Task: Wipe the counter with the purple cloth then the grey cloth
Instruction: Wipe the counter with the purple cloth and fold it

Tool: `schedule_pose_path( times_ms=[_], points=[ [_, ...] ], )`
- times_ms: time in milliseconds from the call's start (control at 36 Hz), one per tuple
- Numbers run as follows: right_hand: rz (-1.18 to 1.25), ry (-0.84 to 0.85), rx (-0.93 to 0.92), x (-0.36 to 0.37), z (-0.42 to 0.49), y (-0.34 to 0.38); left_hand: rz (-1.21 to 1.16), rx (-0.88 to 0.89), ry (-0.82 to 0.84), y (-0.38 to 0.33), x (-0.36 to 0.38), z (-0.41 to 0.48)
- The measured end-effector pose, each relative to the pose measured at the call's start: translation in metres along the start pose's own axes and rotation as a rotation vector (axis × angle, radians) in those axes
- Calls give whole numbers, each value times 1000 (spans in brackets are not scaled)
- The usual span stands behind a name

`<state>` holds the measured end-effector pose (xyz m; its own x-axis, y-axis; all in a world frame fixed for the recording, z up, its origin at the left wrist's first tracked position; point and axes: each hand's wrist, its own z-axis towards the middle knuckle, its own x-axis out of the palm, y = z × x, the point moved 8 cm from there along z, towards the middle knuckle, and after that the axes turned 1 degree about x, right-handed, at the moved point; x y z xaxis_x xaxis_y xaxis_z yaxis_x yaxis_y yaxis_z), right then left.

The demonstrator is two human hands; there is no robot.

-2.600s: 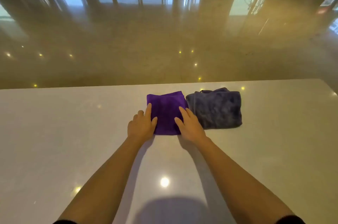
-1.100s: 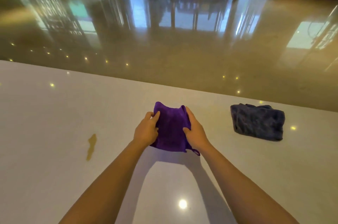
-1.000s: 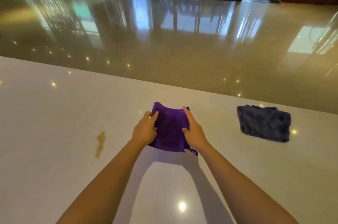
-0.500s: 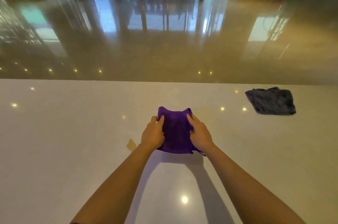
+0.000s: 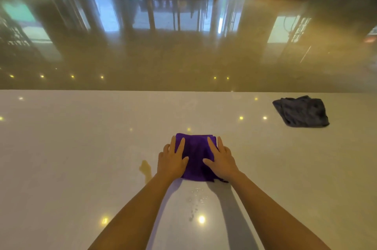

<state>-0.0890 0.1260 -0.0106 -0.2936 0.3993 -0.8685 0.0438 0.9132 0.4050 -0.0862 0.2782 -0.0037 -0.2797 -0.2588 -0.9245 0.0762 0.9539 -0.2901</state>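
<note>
The folded purple cloth (image 5: pixel 195 154) lies flat on the white counter (image 5: pixel 81 147), in the middle of the view. My left hand (image 5: pixel 172 161) presses on its left side and my right hand (image 5: pixel 221 160) presses on its right side, both with fingers spread flat. A yellowish-brown spill (image 5: pixel 145 169) sits on the counter just left of my left hand, touching the cloth's lower left area. The crumpled grey cloth (image 5: pixel 302 112) lies apart, at the far right near the counter's back edge.
Small water droplets (image 5: pixel 196 200) dot the counter between my forearms. The counter's far edge (image 5: pixel 183 90) drops to a glossy lobby floor with glass doors beyond.
Both hands held the purple cloth bunched above the counter before; now it lies flat under my spread palms, right beside the spill. The grey cloth has stayed in place.
</note>
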Motion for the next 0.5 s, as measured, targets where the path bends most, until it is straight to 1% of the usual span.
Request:
schedule_pose_path(
  times_ms=[139, 222, 389, 500],
  points=[
    [-33, 40, -11, 20, 6, -1, 103, 29, 3, 20, 7, 0],
    [-55, 57, 0, 29, 12, 1, 135, 10, -17, 39, 8, -3],
    [-109, 40, 4, 39, 22, 14, 172, -51, -63, 84, 13, -23],
    [-187, -10, 8, 43, 27, 24, 130, -92, -69, 114, 15, -36]
  ],
)
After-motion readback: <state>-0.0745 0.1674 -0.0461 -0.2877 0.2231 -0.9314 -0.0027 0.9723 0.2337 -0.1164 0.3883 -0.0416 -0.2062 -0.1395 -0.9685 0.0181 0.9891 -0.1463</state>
